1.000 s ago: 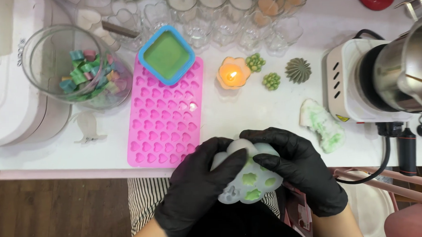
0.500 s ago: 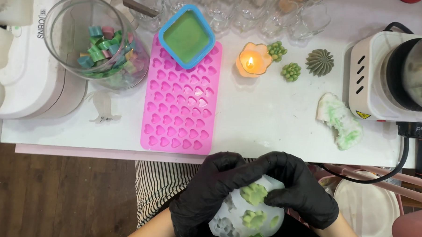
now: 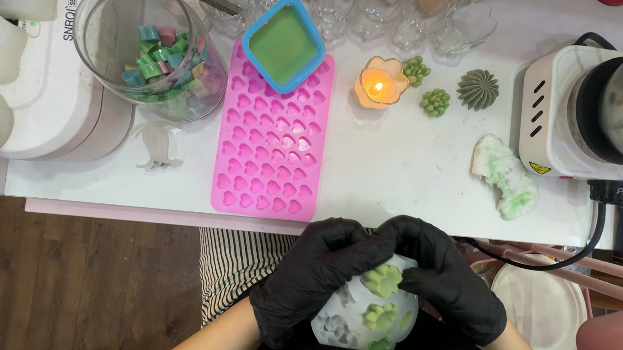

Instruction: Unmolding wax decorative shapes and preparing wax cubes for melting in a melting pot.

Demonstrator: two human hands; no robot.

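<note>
The green flower piece [image 3: 382,279] has risen further from the translucent mold [image 3: 361,318], both hands' grip clenched on it.

White desk [image 3: 394,172], smooth top, pale pink front edge; evenly and brightly lit from above. Dark brown wood-plank floor [image 3: 87,286] below, at left. Pink-framed furniture [image 3: 591,272] at lower right, only partly seen. No wall or window within view.
</note>
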